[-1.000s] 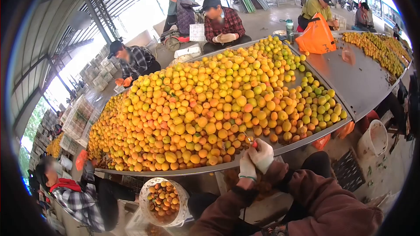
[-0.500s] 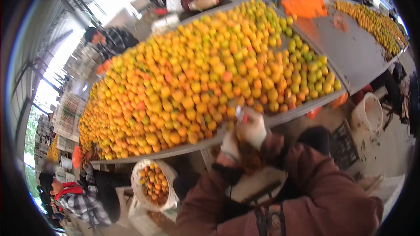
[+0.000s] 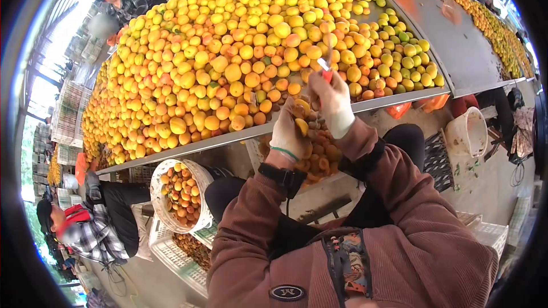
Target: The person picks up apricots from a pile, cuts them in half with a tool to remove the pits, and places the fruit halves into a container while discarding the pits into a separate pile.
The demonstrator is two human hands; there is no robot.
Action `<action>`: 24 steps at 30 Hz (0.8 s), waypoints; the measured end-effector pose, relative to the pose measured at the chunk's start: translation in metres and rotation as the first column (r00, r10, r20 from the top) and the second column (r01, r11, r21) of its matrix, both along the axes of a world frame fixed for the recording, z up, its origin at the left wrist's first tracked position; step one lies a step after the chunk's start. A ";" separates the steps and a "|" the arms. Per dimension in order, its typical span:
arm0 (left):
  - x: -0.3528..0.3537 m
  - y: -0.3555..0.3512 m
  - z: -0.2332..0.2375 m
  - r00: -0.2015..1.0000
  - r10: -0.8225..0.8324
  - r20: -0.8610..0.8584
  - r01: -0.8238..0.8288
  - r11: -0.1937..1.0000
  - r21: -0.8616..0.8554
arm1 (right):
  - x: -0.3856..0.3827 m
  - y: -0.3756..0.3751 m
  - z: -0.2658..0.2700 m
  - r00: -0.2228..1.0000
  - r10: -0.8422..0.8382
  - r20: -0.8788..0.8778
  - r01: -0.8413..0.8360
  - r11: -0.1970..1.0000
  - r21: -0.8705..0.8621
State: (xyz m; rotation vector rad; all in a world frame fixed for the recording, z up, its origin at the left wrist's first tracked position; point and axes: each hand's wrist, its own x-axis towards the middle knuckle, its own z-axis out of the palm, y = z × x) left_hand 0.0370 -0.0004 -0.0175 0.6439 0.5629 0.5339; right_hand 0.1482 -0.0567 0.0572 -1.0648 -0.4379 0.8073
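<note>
My left hand [image 3: 288,134], in a pale work glove, is closed around an apricot [image 3: 301,126] that looks cut, its yellow flesh showing at the fingertips. In my gloved right hand [image 3: 334,102] is a small knife [image 3: 325,68] with a red handle; its blade points up and away from me. Both hands are just over the near edge of the metal table [image 3: 394,98], close together but apart. Beneath them, in my lap area, lie several apricot halves [image 3: 322,157], partly hidden by my hands and sleeves.
A big heap of whole apricots [image 3: 211,68] covers the table. To the left stands a white bucket [image 3: 157,197] of apricots, above a crate [image 3: 177,259]. Co-workers sit at left [image 3: 97,225] and far left [image 3: 131,3]. An empty-looking white bucket [image 3: 467,132] stands right.
My hands have separated slightly, and the knife has risen away from the left hand. The view has tilted down, so more of my sleeves and lap shows.
</note>
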 end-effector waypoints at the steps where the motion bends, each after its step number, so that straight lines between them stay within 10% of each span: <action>1: -0.001 -0.004 0.015 0.999 -0.033 -0.029 0.028 0.987 -0.155 | 0.002 0.002 0.007 0.998 -0.002 -0.068 0.002 1.000 -0.002; 2: -0.002 -0.008 0.026 0.996 -0.071 -0.054 0.051 0.951 -0.306 | 0.004 0.003 0.012 0.991 -0.005 -0.137 0.005 1.000 -0.002; 10: -0.005 -0.020 0.030 0.975 0.018 -0.223 0.006 0.994 0.107 | -0.017 0.014 0.018 0.996 -0.050 -0.075 0.059 0.992 0.111; 11: -0.005 -0.021 0.026 0.975 0.025 -0.220 -0.002 0.995 0.104 | -0.018 0.014 0.013 0.964 -0.005 -0.266 0.066 0.973 0.221; 13: -0.001 -0.025 0.026 0.960 0.174 -0.221 -0.029 0.842 0.538 | -0.019 0.013 0.003 0.898 0.065 -0.435 0.092 0.940 0.329; 15: 0.000 -0.028 0.036 0.954 0.228 -0.194 -0.081 0.820 0.567 | -0.023 0.011 -0.005 0.986 0.030 0.166 -0.086 0.935 0.345; 17: 0.004 -0.028 0.033 0.922 0.383 -0.055 -0.179 0.549 0.816 | -0.028 0.023 -0.007 0.999 -0.036 -0.029 0.045 0.927 0.372; 18: 0.003 -0.025 0.037 0.919 0.391 -0.048 -0.187 0.541 0.820 | -0.031 0.028 -0.003 0.968 -0.100 -0.230 0.181 0.914 0.363; 20: 0.001 -0.024 0.042 0.968 0.233 -0.092 -0.207 0.950 0.235 | -0.015 0.025 0.011 0.970 0.097 -0.221 0.001 0.914 0.406; 21: 0.002 -0.022 0.028 0.960 0.280 -0.018 -0.217 0.781 0.586 | -0.015 0.022 0.021 0.972 0.095 -0.217 -0.022 0.948 0.317; 24: 0.002 -0.016 0.019 0.934 0.354 -0.051 -0.155 0.529 0.834 | -0.014 0.021 0.033 0.960 0.070 -0.272 -0.017 0.981 0.191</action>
